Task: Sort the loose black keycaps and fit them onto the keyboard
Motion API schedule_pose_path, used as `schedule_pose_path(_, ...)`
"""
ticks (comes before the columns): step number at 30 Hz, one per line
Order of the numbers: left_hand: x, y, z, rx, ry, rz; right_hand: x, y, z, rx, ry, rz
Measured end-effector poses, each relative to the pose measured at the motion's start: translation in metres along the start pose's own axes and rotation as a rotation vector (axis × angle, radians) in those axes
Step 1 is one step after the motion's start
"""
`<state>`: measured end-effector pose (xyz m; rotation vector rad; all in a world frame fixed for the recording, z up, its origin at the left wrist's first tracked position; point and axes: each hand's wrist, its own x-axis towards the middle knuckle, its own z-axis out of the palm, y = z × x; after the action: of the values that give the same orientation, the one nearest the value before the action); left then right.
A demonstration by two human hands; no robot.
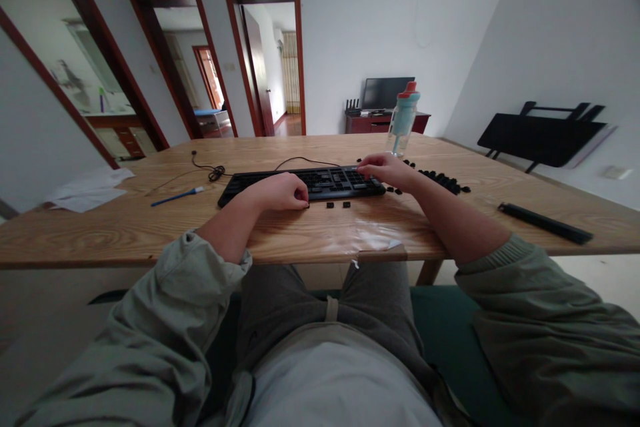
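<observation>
A black keyboard [340, 181] lies across the table in front of me, some of its keycaps off. My left hand [285, 192] is at its front edge, fingers pinched at the tabletop on a small dark piece that looks like a keycap. Two loose keycaps [330, 205] lie just to the right of those fingers. Over the keyboard's right end, my right hand [384, 168] points down with fingers bent together; whatever is between its fingertips is hidden. Beyond that hand, a cluster of black keycaps [443, 180] is spread on the wood.
A bottle [403, 120] with a red and teal top stands behind my right hand. On the left lie a blue brush [175, 197], a coiled cable [216, 173] and white paper [93, 188]. A long black bar [545, 222] rests on the table [170, 233] at right.
</observation>
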<state>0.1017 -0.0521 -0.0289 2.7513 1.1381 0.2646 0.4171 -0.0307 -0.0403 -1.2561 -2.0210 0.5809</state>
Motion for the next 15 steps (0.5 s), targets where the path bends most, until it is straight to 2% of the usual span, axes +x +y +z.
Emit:
schedule_pose_path(9,-0.005,-0.007,-0.009,-0.041,0.01,-0.051,0.002,0.007,-0.01,0.052,0.147,0.098)
schedule_pose_path(12,-0.006,-0.008,-0.011,-0.026,0.022,-0.051,0.006,0.018,-0.017,0.013,0.267,0.121)
schedule_pose_path(15,-0.006,-0.009,-0.01,-0.015,0.045,-0.024,0.009,0.038,-0.031,-0.092,0.45,0.107)
